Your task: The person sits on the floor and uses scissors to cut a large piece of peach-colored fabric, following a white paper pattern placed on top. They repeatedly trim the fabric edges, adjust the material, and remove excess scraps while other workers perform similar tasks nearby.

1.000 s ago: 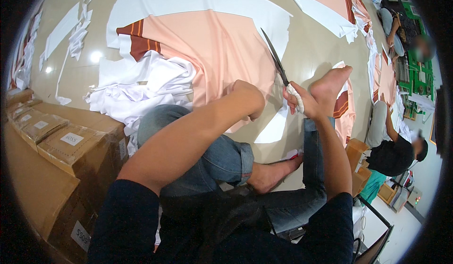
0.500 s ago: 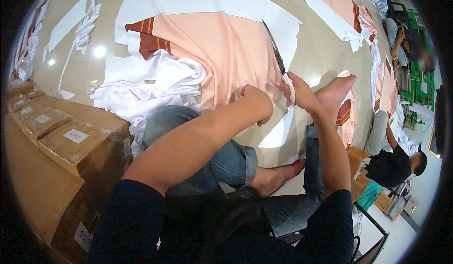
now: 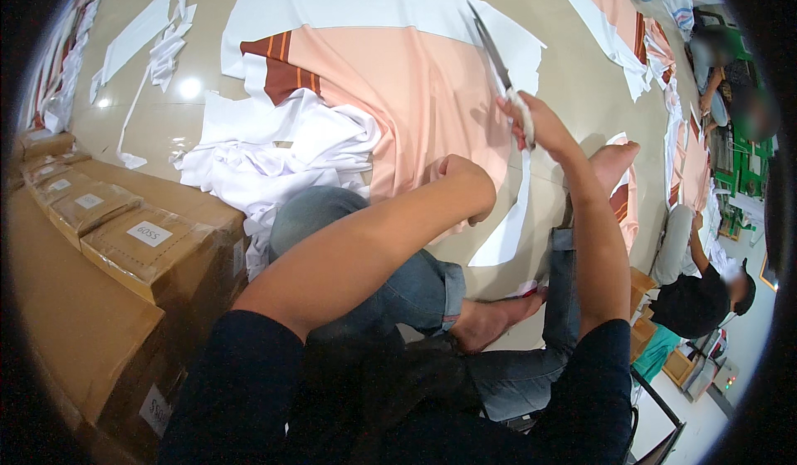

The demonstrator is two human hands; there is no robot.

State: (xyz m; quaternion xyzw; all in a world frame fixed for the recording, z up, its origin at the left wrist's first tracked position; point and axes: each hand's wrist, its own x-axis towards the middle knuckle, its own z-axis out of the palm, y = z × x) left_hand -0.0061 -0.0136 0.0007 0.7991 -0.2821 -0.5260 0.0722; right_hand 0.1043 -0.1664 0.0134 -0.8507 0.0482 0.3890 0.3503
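Observation:
My right hand point(image 3: 541, 126) grips a pair of long scissors point(image 3: 493, 48) by handles wrapped in white. Its dark blades point away from me, over the right side of a spread cloth. That cloth is a peach fabric point(image 3: 415, 66) with a white border along its far side and a brown, orange-striped corner at the left. At the near right edge of the peach fabric, my left hand point(image 3: 469, 184) is closed, with cloth bunched around it; the fingertips are mostly hidden. A narrow white strip point(image 3: 502, 237) lies between my hands and my bare foot.
Crumpled white fabric point(image 3: 282, 145) lies left of the peach cloth. Taped cardboard boxes point(image 3: 124, 245) stand at my left. White scraps point(image 3: 137, 41) are on the tiled floor. At the right, a person in black point(image 3: 691, 303) sits near other peach pieces point(image 3: 599, 8).
My right hand has lifted the scissors and moved them farther away from me. My left hand stays closed at the cloth's edge. The whole view has shifted slightly.

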